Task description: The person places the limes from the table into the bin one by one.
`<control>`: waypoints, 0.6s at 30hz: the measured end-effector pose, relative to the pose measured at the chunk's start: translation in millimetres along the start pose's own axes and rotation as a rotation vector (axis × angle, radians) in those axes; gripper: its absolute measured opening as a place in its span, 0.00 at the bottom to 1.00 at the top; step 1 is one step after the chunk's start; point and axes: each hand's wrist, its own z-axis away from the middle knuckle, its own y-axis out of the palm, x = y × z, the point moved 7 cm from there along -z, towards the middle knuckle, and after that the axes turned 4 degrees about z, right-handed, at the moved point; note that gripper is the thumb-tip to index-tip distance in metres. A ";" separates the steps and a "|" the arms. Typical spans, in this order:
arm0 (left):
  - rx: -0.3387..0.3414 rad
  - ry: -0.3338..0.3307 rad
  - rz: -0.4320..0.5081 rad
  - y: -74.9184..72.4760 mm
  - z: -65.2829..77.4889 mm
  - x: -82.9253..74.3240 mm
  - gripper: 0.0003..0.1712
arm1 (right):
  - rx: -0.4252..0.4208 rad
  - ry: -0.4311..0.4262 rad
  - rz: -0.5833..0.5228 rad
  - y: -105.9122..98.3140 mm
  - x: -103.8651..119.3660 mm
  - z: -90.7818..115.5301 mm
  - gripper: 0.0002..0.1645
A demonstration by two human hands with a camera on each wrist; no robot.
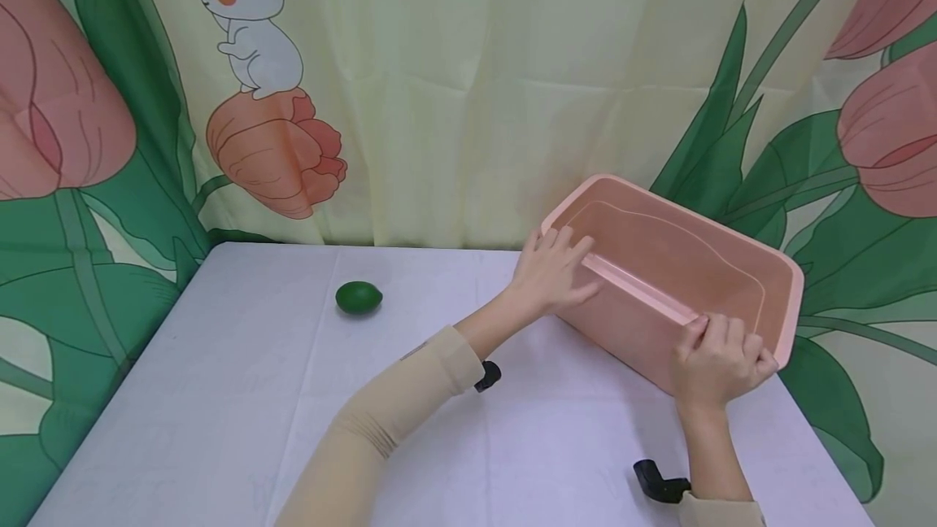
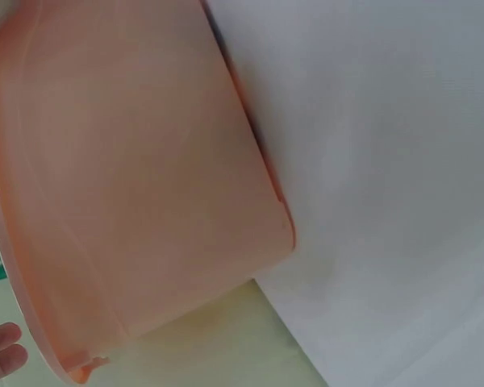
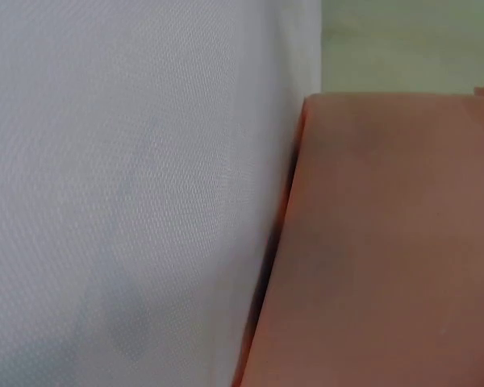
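Observation:
A pink plastic storage bin point(image 1: 637, 299) stands at the right of the table, and its inside shows from above in the head view. My left hand point(image 1: 554, 271) is at the near rim toward the bin's left corner, fingers spread and fairly straight. In the left wrist view, fingertips point(image 2: 2, 351) show beside the rim of the bin point(image 2: 145, 177). My right hand point(image 1: 721, 356) grips the near rim by the right corner, its fingers curled over the edge. Only the bin's outer wall point(image 3: 387, 242) and the cloth show in the right wrist view; the hand is out of it.
A green lime point(image 1: 359, 298) lies on the white-covered table point(image 1: 220, 397), well left of the bin. Black wrist-camera mounts point(image 1: 659, 482) stick out beside the wrists. Behind the table hangs a curtain point(image 1: 454, 104) printed with tulips and a rabbit.

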 end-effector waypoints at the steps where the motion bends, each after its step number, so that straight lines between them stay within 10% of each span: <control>1: 0.002 0.002 0.003 0.5 1.8 0.8 0.32 | 0.000 0.000 0.000 -0.1 0.2 0.1 0.22; 18: -0.015 -0.002 0.038 1.9 30.3 25.2 0.35 | 0.009 0.003 -0.001 -0.7 0.2 0.6 0.22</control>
